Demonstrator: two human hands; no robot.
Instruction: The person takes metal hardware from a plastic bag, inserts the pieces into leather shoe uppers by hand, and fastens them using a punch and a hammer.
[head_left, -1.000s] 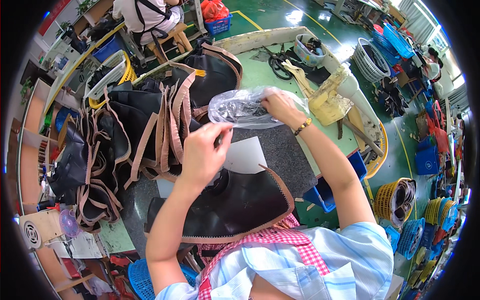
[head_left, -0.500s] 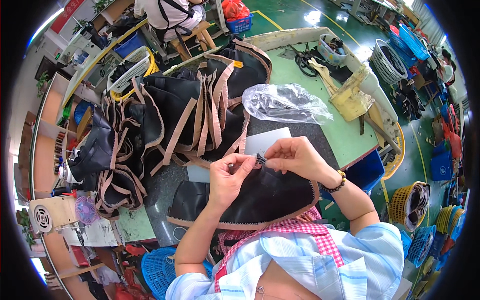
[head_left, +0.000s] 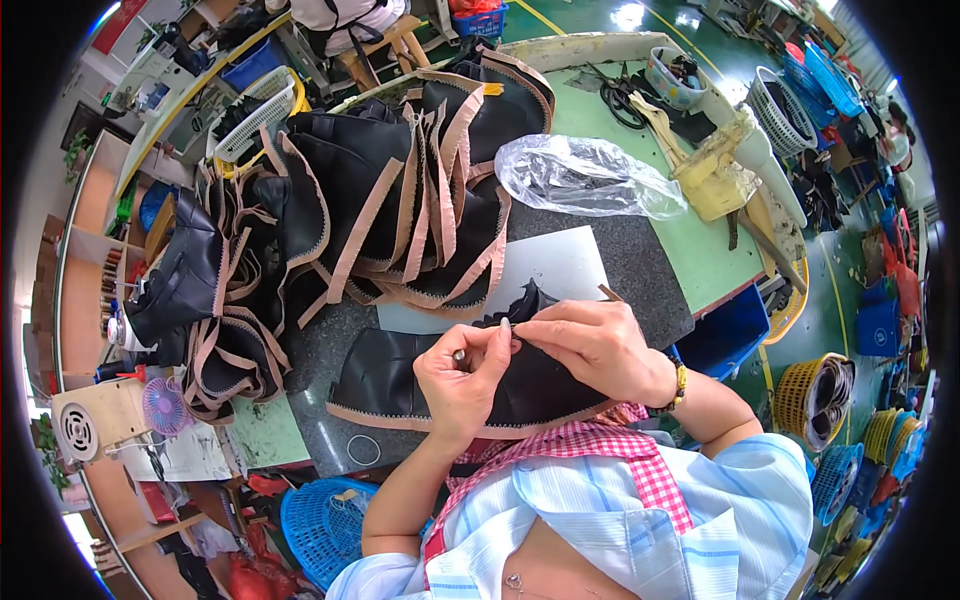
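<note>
A black leather shoe upper (head_left: pixel 375 368) with a tan zigzag-cut border lies before me at the table's near edge. Over its middle, my left hand (head_left: pixel 462 378) is closed, thumb and forefinger pinched together. A small metallic round end (head_left: pixel 459 355) shows among its curled fingers; whether it is a tool or a ring I cannot tell. My right hand (head_left: pixel 590 348) pinches at the same spot, its fingertips meeting the left ones. What lies between them is too small and covered to name. Just beyond the fingertips, a jagged black edge (head_left: pixel 532 296) sticks up.
A pile of black uppers with tan borders (head_left: pixel 400 210) covers the table's left and far side. Beyond my hands lie a white board (head_left: pixel 560 258) and a clear plastic bag (head_left: pixel 590 175). A small purple fan (head_left: pixel 165 405) stands left; a blue bin (head_left: pixel 725 335) sits right.
Both hands have come lower in the view, the fingertips still together. The small dark loops seen between them are now hidden. More of the white board shows, and the jagged black edge has appeared.
</note>
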